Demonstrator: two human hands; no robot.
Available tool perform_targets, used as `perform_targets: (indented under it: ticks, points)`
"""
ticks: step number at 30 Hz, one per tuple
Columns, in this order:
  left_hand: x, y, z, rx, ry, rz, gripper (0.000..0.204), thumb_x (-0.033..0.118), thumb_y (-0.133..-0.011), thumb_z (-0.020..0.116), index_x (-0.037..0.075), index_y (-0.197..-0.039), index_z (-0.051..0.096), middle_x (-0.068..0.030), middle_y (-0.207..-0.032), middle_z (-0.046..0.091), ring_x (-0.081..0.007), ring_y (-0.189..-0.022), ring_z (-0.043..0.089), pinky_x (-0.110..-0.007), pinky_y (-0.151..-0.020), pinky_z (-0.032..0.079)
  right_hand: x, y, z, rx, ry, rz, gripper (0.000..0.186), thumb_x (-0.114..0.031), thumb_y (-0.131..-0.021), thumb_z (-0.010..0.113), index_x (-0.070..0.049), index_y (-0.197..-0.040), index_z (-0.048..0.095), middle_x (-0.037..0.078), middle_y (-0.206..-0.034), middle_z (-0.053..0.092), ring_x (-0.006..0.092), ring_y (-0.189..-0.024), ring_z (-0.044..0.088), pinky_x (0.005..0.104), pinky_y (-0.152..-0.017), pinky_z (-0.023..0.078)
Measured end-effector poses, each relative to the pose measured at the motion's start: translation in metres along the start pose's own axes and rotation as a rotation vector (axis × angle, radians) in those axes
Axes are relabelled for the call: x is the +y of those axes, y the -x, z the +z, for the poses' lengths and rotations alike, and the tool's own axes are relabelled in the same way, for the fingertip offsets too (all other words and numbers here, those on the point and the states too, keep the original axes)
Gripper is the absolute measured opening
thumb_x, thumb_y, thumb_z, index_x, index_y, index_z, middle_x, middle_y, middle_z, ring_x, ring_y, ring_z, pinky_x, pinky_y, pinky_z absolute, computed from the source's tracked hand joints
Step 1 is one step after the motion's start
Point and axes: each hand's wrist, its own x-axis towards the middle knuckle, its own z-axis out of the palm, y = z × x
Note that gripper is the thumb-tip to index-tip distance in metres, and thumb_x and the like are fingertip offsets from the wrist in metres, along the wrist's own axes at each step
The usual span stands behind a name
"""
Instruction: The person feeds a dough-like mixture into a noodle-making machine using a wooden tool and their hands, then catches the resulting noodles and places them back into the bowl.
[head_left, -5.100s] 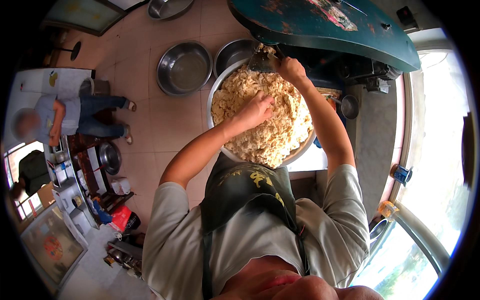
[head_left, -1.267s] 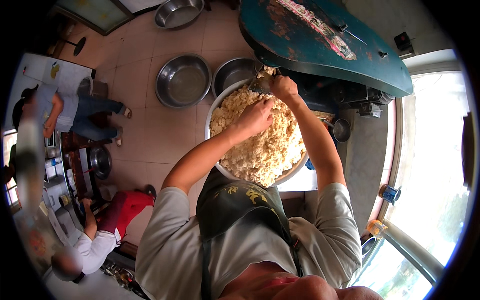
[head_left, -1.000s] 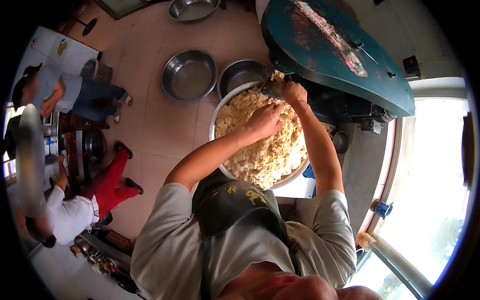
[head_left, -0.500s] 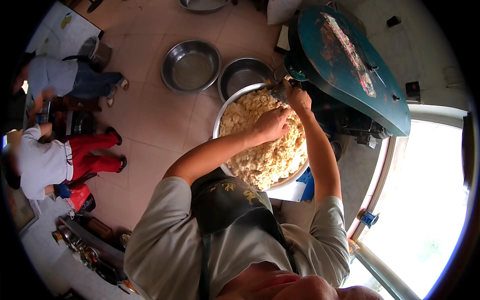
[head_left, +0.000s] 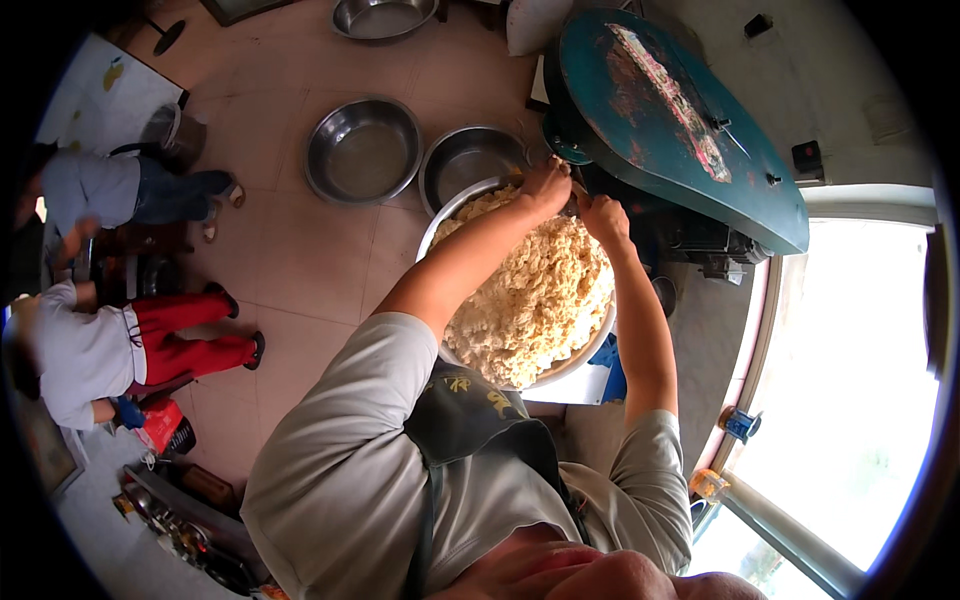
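Observation:
A large round metal bowl (head_left: 430, 232) in front of me is heaped with pale yellow, crumbly dough (head_left: 535, 290). Over its far right rim, beside the green machine, my left hand (head_left: 546, 188) is closed with its fingers curled. What it grips is hidden. Just to the right and a little nearer, my right hand (head_left: 604, 218) is closed too, above the dough's far right edge. A dark piece shows between the two hands, too small and shaded to name. Both forearms reach across the bowl.
The big green machine (head_left: 670, 120) stands close at the far right. Two wide metal basins, one (head_left: 363, 150) farther left and one (head_left: 470, 165) touching the bowl's far side, sit on the tiled floor. Two people work at the left, one in red trousers (head_left: 180, 335). A bright window (head_left: 840, 350) is at right.
My left hand has moved from above the dough to the far rim, beside the machine. My right hand has come slightly nearer to me. The flat metal piece seen below it is now mostly hidden.

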Motion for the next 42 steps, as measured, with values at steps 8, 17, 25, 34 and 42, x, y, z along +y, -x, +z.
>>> perform_targets:
  ticks: [8, 17, 25, 34, 42]
  points:
    - [0.018, 0.096, -0.056, -0.134, 0.175, 0.326, 0.024, -0.001, -0.088, 0.057, -0.012, -0.109, 0.06, -0.0253, -0.11, 0.061, -0.0317, -0.095, 0.064, -0.036, -0.086, 0.056, -0.006, 0.018, 0.009, -0.046, -0.111, -0.101, 0.051, -0.048, -0.093, 0.055, -0.001, -0.09, 0.073, 0.03, -0.086, 0.066, 0.0455, -0.086, 0.066, 0.0517, -0.077, 0.055]
    - [0.012, 0.254, -0.156, -0.196, 0.727, 0.212, 0.017, 0.01, -0.091, 0.064, 0.008, -0.108, 0.063, -0.0071, -0.094, 0.064, -0.0255, -0.082, 0.067, -0.037, -0.071, 0.054, -0.045, 0.028, -0.007, -0.115, -0.047, -0.075, 0.057, -0.054, -0.092, 0.051, -0.001, -0.1, 0.072, 0.028, -0.098, 0.069, 0.0448, -0.096, 0.066, 0.051, -0.085, 0.054]
    - [-0.037, 0.317, -0.179, -0.201, 0.791, 0.037, 0.018, 0.011, -0.094, 0.062, 0.005, -0.112, 0.064, -0.0091, -0.098, 0.064, -0.0239, -0.084, 0.067, -0.034, -0.073, 0.053, -0.028, -0.014, 0.042, -0.002, 0.148, -0.264, 0.036, -0.042, -0.1, 0.039, -0.027, -0.126, 0.059, 0.023, -0.128, 0.059, 0.0435, -0.091, 0.067, 0.0509, -0.075, 0.056]
    - [-0.108, 0.362, -0.18, -0.126, 0.921, -0.229, 0.013, 0.007, -0.098, 0.057, 0.001, -0.107, 0.064, -0.0089, -0.091, 0.068, -0.0142, -0.078, 0.068, -0.028, -0.071, 0.054, -0.048, -0.01, 0.036, 0.155, -0.044, -0.362, 0.051, -0.049, -0.099, 0.041, -0.008, -0.119, 0.066, 0.025, -0.097, 0.071, 0.0463, -0.092, 0.066, 0.0528, -0.08, 0.055]
    - [-0.218, 0.276, -0.177, -0.26, 1.095, -0.23, 0.012, 0.007, -0.098, 0.056, 0.0, -0.106, 0.063, -0.0087, -0.091, 0.068, -0.0149, -0.079, 0.068, -0.028, -0.073, 0.055, -0.057, -0.026, 0.044, 0.141, 0.143, -0.279, 0.041, -0.038, -0.099, 0.046, -0.018, -0.133, 0.057, 0.024, -0.103, 0.068, 0.0441, -0.088, 0.066, 0.0516, -0.071, 0.054]
